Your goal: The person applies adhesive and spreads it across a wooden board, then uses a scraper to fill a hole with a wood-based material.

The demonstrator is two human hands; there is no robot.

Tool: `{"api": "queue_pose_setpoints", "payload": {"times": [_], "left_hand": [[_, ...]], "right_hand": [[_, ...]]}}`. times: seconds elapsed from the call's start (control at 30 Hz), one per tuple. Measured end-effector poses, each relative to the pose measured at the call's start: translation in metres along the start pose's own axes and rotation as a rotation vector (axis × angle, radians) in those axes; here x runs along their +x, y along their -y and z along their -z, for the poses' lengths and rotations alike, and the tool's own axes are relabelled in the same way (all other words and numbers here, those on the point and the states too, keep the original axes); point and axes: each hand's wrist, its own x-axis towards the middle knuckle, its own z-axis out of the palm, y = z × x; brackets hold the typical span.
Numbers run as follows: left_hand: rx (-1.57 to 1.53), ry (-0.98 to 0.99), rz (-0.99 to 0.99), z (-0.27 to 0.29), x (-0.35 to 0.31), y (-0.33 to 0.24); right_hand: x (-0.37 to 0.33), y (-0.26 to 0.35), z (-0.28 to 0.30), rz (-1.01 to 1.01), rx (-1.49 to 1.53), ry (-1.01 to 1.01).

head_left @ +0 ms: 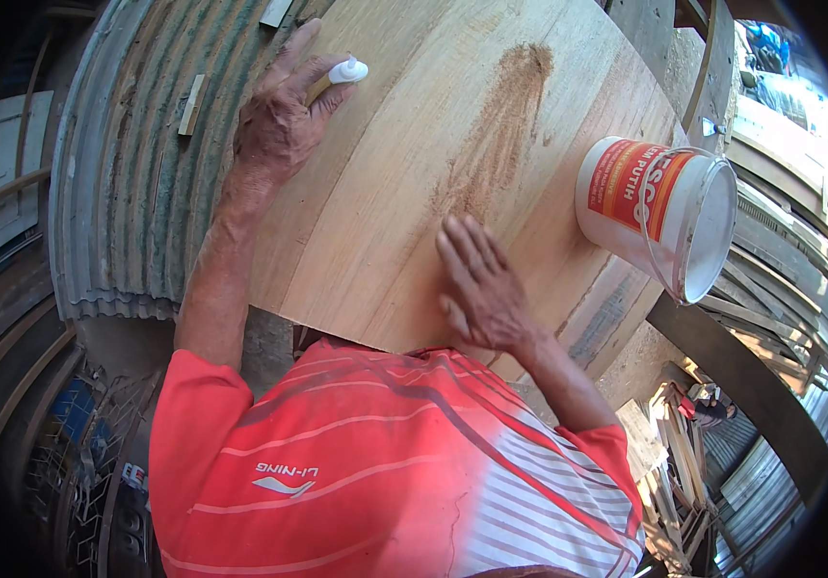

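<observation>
My left hand (284,116) is closed round a small bottle with a white nozzle top (347,70); the fingers and palm hide most of its body. It is over the left edge of a pale wooden panel (375,212), beside corrugated metal sheeting. On the panel, a long streak of brown sawdust (505,125) runs from the far side toward me. My right hand (481,289) lies flat on the wood at the near end of that streak, fingers stretched forward and holding nothing.
A white bucket with a red and orange label (626,193) lies on its side at the panel's right. Corrugated sheeting (130,193) covers the left, with a small wood offcut (191,106) on it. Scrap wood (674,462) is piled at the lower right.
</observation>
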Motion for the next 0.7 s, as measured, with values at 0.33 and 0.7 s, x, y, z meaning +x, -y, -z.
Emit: {"api": "queue_pose_setpoints", "payload": {"times": [0.33, 0.7], "left_hand": [[0.019, -0.018, -0.029, 0.002, 0.001, -0.006], [-0.001, 0.003, 0.004, 0.006, 0.002, -0.008]], "right_hand": [[0.071, -0.077, 0.025, -0.155, -0.145, -0.237], [0.122, -0.117, 0.041, -0.323, -0.068, -0.628]]}}
